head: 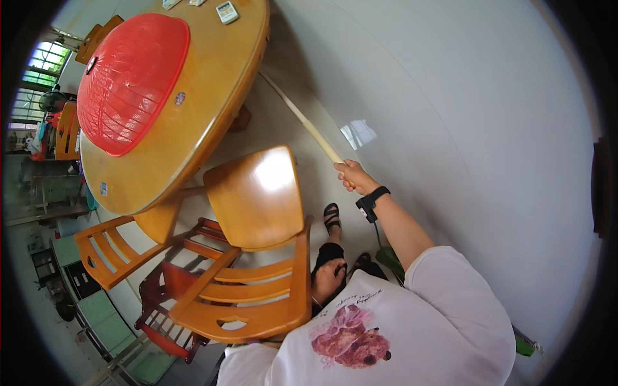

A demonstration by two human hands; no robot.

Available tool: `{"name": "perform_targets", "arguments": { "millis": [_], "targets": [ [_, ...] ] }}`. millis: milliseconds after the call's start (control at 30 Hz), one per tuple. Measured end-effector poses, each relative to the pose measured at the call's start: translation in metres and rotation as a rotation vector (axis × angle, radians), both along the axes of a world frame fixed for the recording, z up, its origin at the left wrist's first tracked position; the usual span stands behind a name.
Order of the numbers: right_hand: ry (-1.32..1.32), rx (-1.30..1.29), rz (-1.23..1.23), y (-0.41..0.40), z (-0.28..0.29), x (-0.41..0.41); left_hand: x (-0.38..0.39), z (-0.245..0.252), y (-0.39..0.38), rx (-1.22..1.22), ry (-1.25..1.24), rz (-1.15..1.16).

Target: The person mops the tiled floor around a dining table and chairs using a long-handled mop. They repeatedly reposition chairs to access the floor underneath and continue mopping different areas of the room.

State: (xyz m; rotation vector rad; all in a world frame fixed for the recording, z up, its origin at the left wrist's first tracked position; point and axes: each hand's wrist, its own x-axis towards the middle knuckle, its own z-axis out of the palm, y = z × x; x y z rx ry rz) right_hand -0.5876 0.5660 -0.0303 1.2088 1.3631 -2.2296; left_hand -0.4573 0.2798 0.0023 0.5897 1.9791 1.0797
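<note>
My right hand (356,176) is closed around the end of a long pale pole (319,138), which looks like a broom or mop handle. The pole slants away along the foot of the wall, and its far end passes out of sight behind the edge of a round wooden table (217,72). My left hand (330,278) rests on or near my knee, beside a wooden chair; whether it holds anything is hard to see. A black band with a small device sits on my right wrist.
A red mesh food cover (135,82) and a remote control (227,12) are on the table. Close on my left stands a wooden chair (256,198), with another chair (116,246) and a dark red wooden seat (178,280) beyond. A pale wall (458,120) rises on my right.
</note>
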Motion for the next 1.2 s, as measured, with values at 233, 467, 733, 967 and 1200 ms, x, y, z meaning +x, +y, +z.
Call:
{"name": "perform_targets", "arguments": {
  "millis": [233,467,733,967,1200],
  "targets": [
    [-0.072,0.021,-0.102,-0.062,0.049,0.169,0.014,-0.004,0.021,0.063,0.336,-0.115],
    [-0.044,0.014,-0.265,-0.185,0.094,0.387,0.077,-0.029,0.032,0.086,0.719,-0.269],
    [-0.456,0.268,-0.333,-0.339,0.227,0.648,0.25,-0.051,-0.009,0.291,0.75,-1.029],
    [-0.708,0.614,-0.281,-0.426,0.369,0.744,0.401,0.031,-0.038,0.558,0.305,-1.608],
    [-0.799,0.52,-0.226,-0.401,0.391,0.725,0.383,0.011,-0.017,0.577,0.314,-1.495]
  ]
}}
